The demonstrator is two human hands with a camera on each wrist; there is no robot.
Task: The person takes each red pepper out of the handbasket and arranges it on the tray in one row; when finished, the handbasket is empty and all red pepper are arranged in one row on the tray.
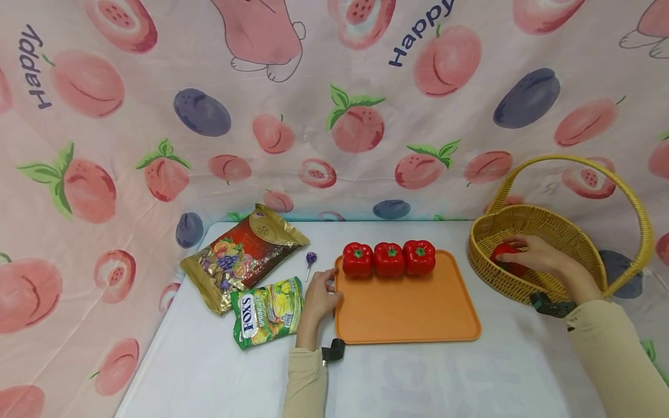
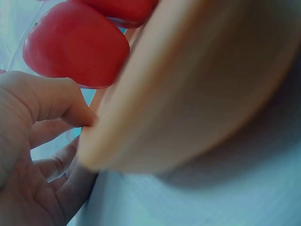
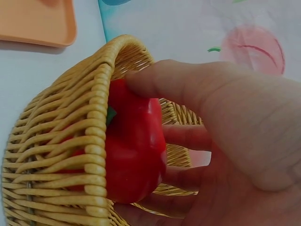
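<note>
In the basket (image 1: 479, 255), my right hand (image 1: 534, 253) grips a red bell pepper (image 3: 136, 146). Its thumb lies on the top of the pepper and the fingers reach round the far side, while the woven wall hides part of the fruit. My left hand (image 1: 319, 296) holds the left rim of the orange tray (image 1: 407, 313), with the thumb (image 2: 80, 106) at the edge. Along the tray's back edge stand three more red bell peppers (image 1: 389, 259) in a row, green stems up. The leftmost pepper (image 2: 75, 44) sits close to my left hand.
Left of the tray lie a brown-and-gold candy bag (image 1: 245, 255), a green Fox's candy bag (image 1: 268, 312) and a purple lollipop (image 1: 311, 258). The basket's tall handle (image 1: 635, 203) arches up at the right. A fruit-print cloth (image 1: 313, 145) hangs behind the white table (image 1: 418, 377).
</note>
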